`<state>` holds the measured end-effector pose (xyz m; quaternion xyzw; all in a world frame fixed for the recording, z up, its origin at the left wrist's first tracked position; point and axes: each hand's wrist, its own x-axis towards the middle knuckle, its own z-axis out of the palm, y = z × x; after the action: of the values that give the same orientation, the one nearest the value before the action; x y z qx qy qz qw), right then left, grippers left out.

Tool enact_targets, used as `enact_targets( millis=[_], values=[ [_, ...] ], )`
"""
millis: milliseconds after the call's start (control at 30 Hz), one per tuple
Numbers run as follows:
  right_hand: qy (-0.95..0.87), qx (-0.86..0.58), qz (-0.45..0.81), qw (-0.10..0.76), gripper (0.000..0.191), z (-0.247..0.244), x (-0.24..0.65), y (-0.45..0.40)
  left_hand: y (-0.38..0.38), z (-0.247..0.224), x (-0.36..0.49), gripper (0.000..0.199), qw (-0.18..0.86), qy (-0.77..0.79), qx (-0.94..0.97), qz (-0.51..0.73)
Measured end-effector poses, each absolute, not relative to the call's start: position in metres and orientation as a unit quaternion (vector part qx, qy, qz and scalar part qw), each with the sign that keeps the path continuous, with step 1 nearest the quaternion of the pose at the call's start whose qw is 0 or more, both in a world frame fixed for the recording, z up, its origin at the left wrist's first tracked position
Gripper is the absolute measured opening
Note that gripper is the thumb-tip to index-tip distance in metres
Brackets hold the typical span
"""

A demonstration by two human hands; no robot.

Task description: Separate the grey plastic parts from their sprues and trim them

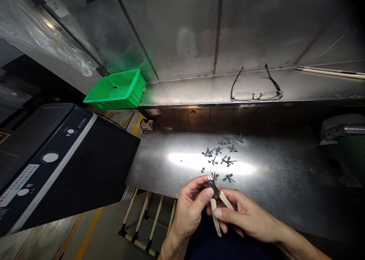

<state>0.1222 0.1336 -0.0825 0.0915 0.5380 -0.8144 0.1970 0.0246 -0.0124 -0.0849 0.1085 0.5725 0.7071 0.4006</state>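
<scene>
My right hand [242, 214] is shut around the cream-coloured handles of a pair of side cutters [216, 216], low over the front edge of the steel table. My left hand [189, 205] pinches at the cutters' black head and metal jaws [211, 183] with thumb and fingers. Whether a small piece sits between the jaws is hidden. Several small black branched plastic pieces [219, 155] lie on the steel table [159, 167] just beyond my hands, with a few tiny black squares [202, 170] at their left.
A green plastic crate [115, 89] and eyeglasses [256, 95] rest on a steel shelf [182, 94] behind the table. A black machine with a control panel [57, 157] stands at the left. Below left is a wooden-legged rack [145, 222].
</scene>
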Motion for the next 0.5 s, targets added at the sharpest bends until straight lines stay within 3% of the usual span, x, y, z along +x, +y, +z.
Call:
enact_targets(
  millis=[233, 367, 500],
  values=[
    [0.483, 0.097, -0.827, 0.270, 0.044, -0.107, 0.130, 0.131, -0.025, -0.109, 0.033, 0.040, 0.455, 0.634, 0.124, 0.613],
    [0.502, 0.264, -0.800, 0.198, 0.058, -0.125, 0.140, 0.134, -0.036, -0.187, 0.020, 0.046, 0.407, 0.730, 0.105, 0.540],
    [0.491, 0.371, -0.776, 0.143, 0.054, -0.140, 0.151, 0.144, -0.047, -0.276, -0.017, 0.045, 0.331, 0.843, 0.056, 0.420]
  ],
)
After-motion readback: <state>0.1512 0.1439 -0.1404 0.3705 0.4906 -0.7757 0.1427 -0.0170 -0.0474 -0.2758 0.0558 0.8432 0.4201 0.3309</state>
